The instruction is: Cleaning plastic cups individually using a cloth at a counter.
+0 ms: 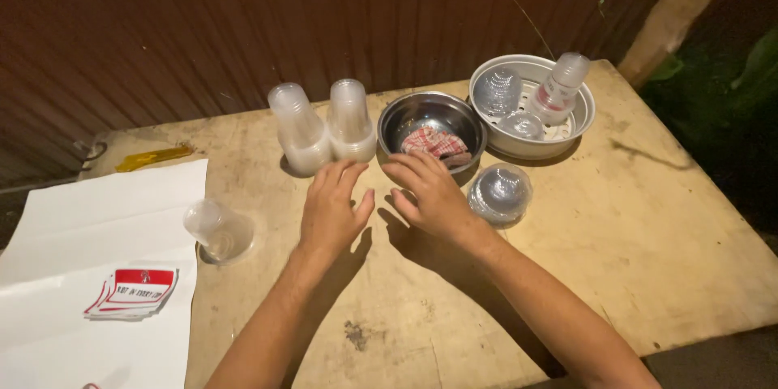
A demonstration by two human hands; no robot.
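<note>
My left hand and my right hand hover palm-down over the middle of a worn wooden table, fingers spread, holding nothing. Just beyond the left hand stand two upside-down stacks of clear plastic cups. Past the right hand's fingertips sits a steel bowl with a red-and-white patterned item inside. A stack of clear dome lids lies right of my right hand.
A perforated metal tray at the back holds more dome lids and an upturned cup stack. A single clear cup stands at the left beside white paper bearing a pile of red-and-white stickers. A corrugated wall runs behind.
</note>
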